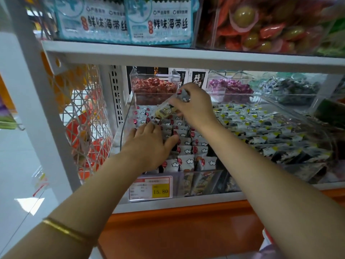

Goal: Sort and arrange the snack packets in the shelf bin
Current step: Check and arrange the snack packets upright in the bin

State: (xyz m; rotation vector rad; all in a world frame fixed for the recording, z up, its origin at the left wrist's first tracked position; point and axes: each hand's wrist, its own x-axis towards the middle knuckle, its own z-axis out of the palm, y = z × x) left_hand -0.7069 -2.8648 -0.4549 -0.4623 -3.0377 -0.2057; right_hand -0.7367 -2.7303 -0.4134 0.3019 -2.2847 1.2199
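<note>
Pinching a small snack packet (pixel 165 111) between thumb and fingertips, the right hand (pixel 194 107) holds it lifted and tilted above the back of the clear acrylic bin (pixel 201 171). The left hand (pixel 149 144) lies with fingers stretched out, flat on the upright rows of white cloud-print packets (pixel 186 150) on the bin's left side, thumb splayed toward the middle. The raised packet looks light and thin, a glossy sealed film pouch that probably bends and crackles under pressure and may slide between dry fingers. A hold across its flat faces near one crimped end, as the right hand has it, seems the surest grip, since the middle likely holds soft or brittle filling. The standing rows look loosely packed and liable to topple like cards, so the flat palm serves well as a brace while a slot is found. Beside this bin sit darker packets (pixel 261 131) in the neighbouring one, and a price tag (pixel 150 187) hangs on the front.
</note>
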